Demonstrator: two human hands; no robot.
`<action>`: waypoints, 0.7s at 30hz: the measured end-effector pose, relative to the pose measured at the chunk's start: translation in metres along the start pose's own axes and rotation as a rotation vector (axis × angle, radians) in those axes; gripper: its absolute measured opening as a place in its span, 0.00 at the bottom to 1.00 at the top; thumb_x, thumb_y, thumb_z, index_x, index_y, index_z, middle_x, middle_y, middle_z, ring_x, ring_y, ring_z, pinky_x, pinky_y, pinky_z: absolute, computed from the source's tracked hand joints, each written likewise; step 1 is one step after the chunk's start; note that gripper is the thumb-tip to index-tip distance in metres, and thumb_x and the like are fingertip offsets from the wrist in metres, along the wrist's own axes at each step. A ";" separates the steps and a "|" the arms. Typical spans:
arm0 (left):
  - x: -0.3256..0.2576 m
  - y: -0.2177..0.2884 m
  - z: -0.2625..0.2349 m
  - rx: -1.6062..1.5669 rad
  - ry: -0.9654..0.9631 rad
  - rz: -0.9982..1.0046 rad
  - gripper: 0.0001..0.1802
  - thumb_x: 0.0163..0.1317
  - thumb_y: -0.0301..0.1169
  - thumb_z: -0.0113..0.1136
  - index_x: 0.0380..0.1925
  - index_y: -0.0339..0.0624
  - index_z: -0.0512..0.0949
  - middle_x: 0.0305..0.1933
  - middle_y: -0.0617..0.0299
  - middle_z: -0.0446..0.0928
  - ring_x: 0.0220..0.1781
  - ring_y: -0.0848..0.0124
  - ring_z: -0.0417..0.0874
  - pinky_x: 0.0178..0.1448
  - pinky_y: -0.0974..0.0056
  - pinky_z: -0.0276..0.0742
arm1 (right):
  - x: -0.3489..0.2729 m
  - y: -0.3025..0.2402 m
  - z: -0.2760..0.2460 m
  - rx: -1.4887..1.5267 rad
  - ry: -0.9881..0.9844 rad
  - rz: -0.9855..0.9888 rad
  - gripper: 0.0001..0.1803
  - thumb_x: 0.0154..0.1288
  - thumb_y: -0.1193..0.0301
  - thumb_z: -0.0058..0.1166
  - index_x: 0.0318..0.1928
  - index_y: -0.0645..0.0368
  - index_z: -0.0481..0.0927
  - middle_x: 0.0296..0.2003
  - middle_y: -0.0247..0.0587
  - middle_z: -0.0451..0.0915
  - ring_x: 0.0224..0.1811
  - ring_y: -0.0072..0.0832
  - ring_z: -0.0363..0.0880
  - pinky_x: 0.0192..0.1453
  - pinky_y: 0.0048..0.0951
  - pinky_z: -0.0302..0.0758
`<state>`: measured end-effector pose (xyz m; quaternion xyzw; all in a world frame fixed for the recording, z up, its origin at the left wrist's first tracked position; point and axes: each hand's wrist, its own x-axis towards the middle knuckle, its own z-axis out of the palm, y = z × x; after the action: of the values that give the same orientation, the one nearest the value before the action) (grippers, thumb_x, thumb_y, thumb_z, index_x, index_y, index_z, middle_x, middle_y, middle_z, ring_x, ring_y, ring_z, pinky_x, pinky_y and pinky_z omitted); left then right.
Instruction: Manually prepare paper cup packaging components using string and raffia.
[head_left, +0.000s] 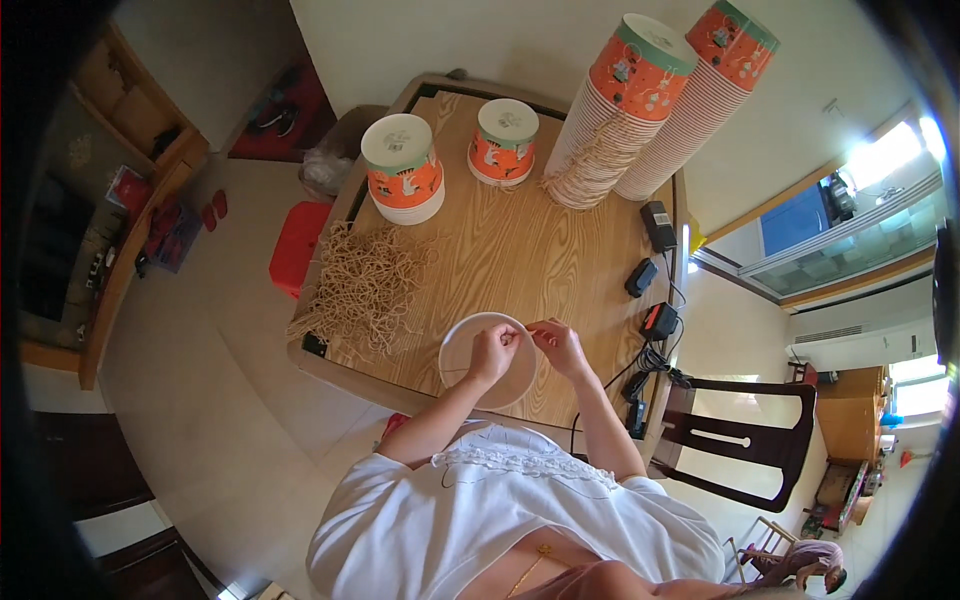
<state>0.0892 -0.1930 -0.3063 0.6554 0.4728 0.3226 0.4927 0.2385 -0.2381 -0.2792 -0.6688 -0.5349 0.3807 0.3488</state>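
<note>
A gold-coloured necklace [544, 551] accompanies the white top [380, 520] (lace-trimmed).

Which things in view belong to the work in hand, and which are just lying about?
Likely in the work:
white tub at the left hand and right hand
tan cord pile
upturned orange tubs
tall tub stacks

Likely just lying about:
black adapters
dark chair
red slippers

Tabletop [560, 260]: pale wood grain
Left side: tangled heap of tan cords [372, 285]
Far side: 2 low orange-and-green paper tubs [405, 182], 2 tall stacks [622, 102]
Right edge: black power adapters [659, 228], tangled cables [654, 357]
Near edge: white bowl [516, 381]
</note>
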 end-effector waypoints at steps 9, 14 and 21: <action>-0.003 0.046 -0.015 0.392 0.131 0.463 0.11 0.46 0.24 0.59 0.34 0.43 0.76 0.36 0.55 0.73 0.28 0.60 0.78 0.30 0.59 0.75 | 0.002 0.011 0.003 0.010 0.055 0.015 0.05 0.56 0.76 0.50 0.34 0.62 0.75 0.28 0.43 0.77 0.28 0.28 0.77 0.32 0.26 0.72; 0.025 0.037 -0.031 0.745 -0.246 0.473 0.05 0.53 0.29 0.50 0.25 0.44 0.74 0.33 0.57 0.71 0.31 0.59 0.79 0.33 0.57 0.76 | 0.006 0.002 0.003 0.045 0.087 -0.005 0.06 0.59 0.74 0.48 0.35 0.63 0.71 0.25 0.42 0.76 0.26 0.25 0.76 0.32 0.25 0.73; 0.043 0.029 -0.025 0.737 -0.311 0.372 0.07 0.49 0.35 0.58 0.24 0.44 0.79 0.26 0.59 0.76 0.32 0.59 0.79 0.34 0.59 0.73 | 0.026 -0.006 -0.007 -0.171 0.080 -0.083 0.06 0.58 0.72 0.47 0.33 0.61 0.73 0.28 0.46 0.78 0.32 0.41 0.78 0.34 0.33 0.73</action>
<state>0.0903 -0.1459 -0.2726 0.9022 0.3502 0.1132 0.2250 0.2456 -0.2116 -0.2742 -0.6880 -0.5784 0.2917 0.3272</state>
